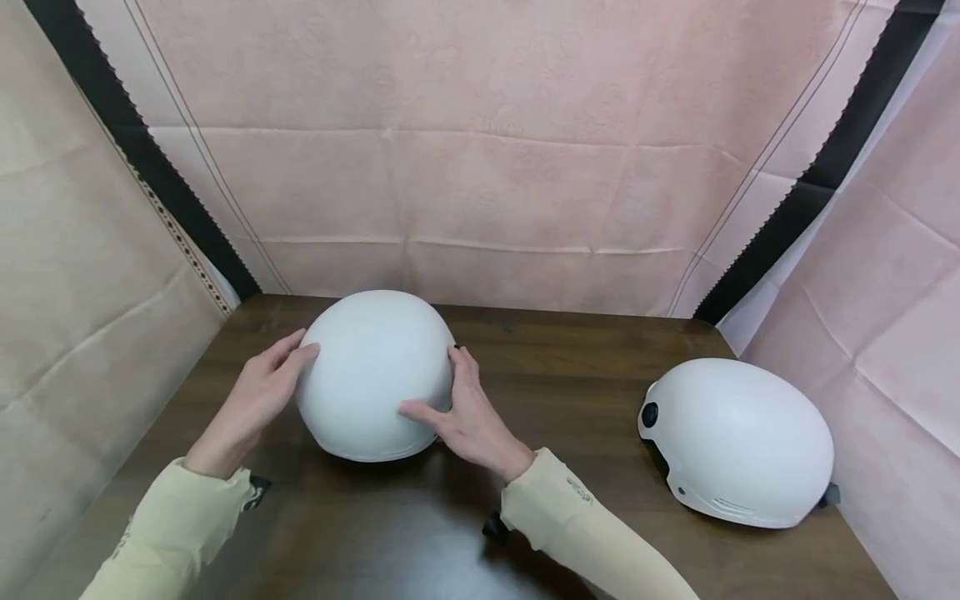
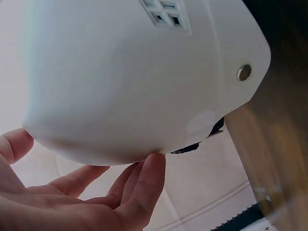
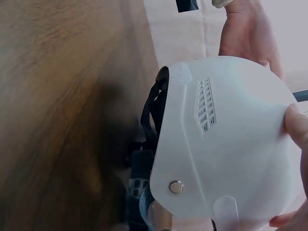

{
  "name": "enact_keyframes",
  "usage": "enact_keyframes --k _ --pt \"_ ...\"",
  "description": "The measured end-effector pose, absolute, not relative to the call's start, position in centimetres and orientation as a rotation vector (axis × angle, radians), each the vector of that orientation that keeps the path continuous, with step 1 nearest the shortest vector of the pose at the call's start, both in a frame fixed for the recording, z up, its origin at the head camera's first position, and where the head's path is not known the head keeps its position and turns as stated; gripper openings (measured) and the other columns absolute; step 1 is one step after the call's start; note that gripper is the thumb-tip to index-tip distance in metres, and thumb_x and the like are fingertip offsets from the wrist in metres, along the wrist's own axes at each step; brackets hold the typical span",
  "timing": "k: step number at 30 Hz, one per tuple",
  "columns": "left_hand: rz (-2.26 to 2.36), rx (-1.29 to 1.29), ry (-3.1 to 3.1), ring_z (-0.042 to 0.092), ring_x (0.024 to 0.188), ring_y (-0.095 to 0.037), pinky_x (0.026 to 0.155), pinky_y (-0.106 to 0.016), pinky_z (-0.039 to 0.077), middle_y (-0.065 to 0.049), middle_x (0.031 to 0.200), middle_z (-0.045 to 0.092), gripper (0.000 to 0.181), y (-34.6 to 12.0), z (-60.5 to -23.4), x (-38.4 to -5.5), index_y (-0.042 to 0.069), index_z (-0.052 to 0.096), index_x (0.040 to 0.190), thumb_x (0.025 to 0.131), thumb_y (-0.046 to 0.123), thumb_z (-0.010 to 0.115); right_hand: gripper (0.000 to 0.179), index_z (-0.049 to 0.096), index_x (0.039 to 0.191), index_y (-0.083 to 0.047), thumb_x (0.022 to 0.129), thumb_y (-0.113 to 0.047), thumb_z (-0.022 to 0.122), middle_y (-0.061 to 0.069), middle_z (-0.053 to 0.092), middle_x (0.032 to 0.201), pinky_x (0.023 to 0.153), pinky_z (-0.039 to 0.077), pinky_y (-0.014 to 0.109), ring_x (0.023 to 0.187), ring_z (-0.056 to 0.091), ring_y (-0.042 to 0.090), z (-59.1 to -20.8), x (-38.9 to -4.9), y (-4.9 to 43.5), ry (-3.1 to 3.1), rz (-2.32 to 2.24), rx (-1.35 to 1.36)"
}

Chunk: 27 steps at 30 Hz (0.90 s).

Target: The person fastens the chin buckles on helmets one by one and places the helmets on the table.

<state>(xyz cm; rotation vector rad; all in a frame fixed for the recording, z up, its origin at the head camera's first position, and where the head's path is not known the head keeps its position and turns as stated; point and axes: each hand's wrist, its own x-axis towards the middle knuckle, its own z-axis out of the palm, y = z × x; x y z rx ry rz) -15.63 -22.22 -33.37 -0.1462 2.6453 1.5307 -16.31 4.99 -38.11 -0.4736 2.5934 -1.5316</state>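
Observation:
A white helmet point(image 1: 375, 375) is held between both hands, just over the brown table. My left hand point(image 1: 258, 392) grips its left side, with fingertips and thumb against the shell in the left wrist view. On the other side, my right hand point(image 1: 472, 417) holds it with the thumb on the near face and the fingers round the right edge. In the right wrist view the shell point(image 3: 240, 139) shows a vent grille and a round metal rivet. A dark strap with a buckle point(image 3: 139, 178) hangs from its underside. The helmet's inside is hidden.
A second white helmet point(image 1: 738, 442), with a black round fitting at its side, rests at the right of the wooden table point(image 1: 570, 367). Pale pink fabric walls point(image 1: 480, 183) with black strips at the corners enclose the table's back and sides.

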Motion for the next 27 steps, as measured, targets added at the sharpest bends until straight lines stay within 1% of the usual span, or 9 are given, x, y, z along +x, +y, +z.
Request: enact_keyframes --k 7,13,18,27 --pt "1.486 -0.196 2.648 0.021 0.140 -0.047 0.104 -0.066 0.025 -0.024 0.158 0.014 0.083 -23.1 -34.2 -16.1 0.014 0.013 0.156 0.095 0.066 0.034 0.111 0.009 0.156 -0.017 0.076 -0.064 0.071 0.001 0.002 0.161 0.110 0.028 0.048 0.144 0.020 0.024 -39.2 -17.1 4.0 2.542 -1.534 -0.465" --pt "1.480 -0.235 2.646 0.018 0.141 -0.048 0.104 -0.067 0.024 -0.025 0.158 0.011 0.085 -23.9 -34.6 -16.5 0.013 0.010 0.156 0.094 0.067 0.033 0.112 0.009 0.156 -0.015 0.077 -0.062 0.072 0.004 0.008 0.160 0.110 0.029 0.045 0.141 0.026 0.023 -40.2 -18.1 2.9 2.505 -1.546 -0.494" --pt "1.477 -0.285 2.644 0.017 0.141 -0.048 0.104 -0.067 0.023 -0.026 0.158 0.010 0.086 -24.5 -34.9 -16.6 0.013 0.009 0.156 0.094 0.067 0.032 0.111 0.008 0.156 -0.017 0.076 -0.063 0.071 0.002 0.011 0.159 0.109 0.031 0.044 0.138 0.030 0.022 -40.8 -18.7 2.1 2.479 -1.532 -0.485" --pt "1.486 -0.335 2.626 0.015 0.141 -0.048 0.104 -0.068 0.021 -0.025 0.158 0.008 0.086 -25.2 -35.2 -16.7 0.012 0.007 0.156 0.094 0.067 0.032 0.111 0.007 0.156 -0.018 0.077 -0.062 0.072 0.003 0.011 0.159 0.109 0.031 0.045 0.138 0.030 0.023 -41.2 -19.0 1.1 2.448 -1.536 -0.485"
